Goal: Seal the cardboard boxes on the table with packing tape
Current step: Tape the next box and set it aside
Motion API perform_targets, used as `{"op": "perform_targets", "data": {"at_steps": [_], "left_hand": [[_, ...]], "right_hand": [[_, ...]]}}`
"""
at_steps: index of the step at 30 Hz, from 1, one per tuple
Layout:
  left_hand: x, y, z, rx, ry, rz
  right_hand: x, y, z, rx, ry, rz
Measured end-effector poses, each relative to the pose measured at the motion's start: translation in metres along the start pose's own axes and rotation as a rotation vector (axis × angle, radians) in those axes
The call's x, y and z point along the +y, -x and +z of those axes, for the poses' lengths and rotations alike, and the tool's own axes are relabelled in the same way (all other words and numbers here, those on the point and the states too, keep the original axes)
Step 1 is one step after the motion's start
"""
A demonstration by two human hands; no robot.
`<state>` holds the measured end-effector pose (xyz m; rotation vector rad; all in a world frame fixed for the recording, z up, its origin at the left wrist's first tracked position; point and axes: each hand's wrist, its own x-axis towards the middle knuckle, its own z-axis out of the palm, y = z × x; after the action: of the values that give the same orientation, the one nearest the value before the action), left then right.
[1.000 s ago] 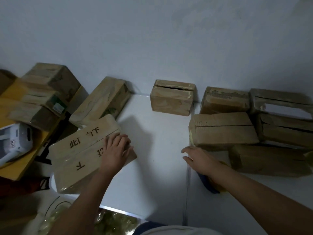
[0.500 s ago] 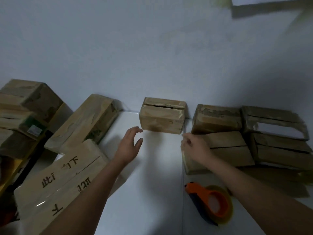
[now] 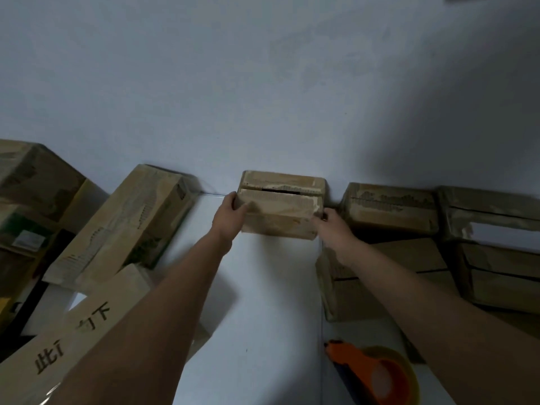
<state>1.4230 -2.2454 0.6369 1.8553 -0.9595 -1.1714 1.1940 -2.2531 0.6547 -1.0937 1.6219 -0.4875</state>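
Left hand (image 3: 230,213) and right hand (image 3: 328,226) each grip an end of the small box (image 3: 280,206) at the desk's (image 3: 263,302) far edge, likely to pull it near the tape dispenser (image 3: 377,375); top seam gapes untaped.

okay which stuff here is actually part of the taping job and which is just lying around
Job: small box held by left hand and right hand; tape dispenser; unsealed boxes.
Lying about: lettered box; stacked boxes off the table.

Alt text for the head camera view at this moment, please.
Both hands, left hand and right hand, grip the ends of a small cardboard box against the wall, its top seam untaped. An orange tape dispenser lies on the white table among other boxes.
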Motion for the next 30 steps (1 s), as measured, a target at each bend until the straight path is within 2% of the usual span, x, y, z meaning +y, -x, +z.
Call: {"op": "perform_targets", "data": {"at_steps": [5, 7, 14, 18, 22, 25, 30], "left_hand": [[-0.026, 0.04, -0.015, 0.214, -0.036, 0.006], [-0.039, 0.066, -0.023, 0.255, -0.039, -0.002], [-0.068, 0.15, -0.031, 0.262, -0.167, -0.009], [-0.073, 0.189, -0.022, 0.218, -0.166, 0.007], [-0.076, 0.214, -0.015, 0.208, -0.302, 0.036], [-0.08, 0.225, -0.009, 0.17, -0.471, 0.079], [-0.089, 0.21, -0.011, 0.085, -0.856, 0.331]], "right_hand": [[0.014, 0.033, 0.02, -0.068, -0.039, -0.033], [0.025, 0.052, 0.031, -0.097, -0.033, -0.067], [0.053, 0.112, 0.042, -0.164, 0.074, -0.086], [0.065, 0.146, 0.04, -0.161, 0.097, -0.087], [0.081, 0.182, 0.035, -0.134, 0.067, -0.1], [0.097, 0.2, 0.029, -0.118, 0.03, -0.104], [0.142, 0.211, 0.007, -0.041, 0.116, -0.069]]}}
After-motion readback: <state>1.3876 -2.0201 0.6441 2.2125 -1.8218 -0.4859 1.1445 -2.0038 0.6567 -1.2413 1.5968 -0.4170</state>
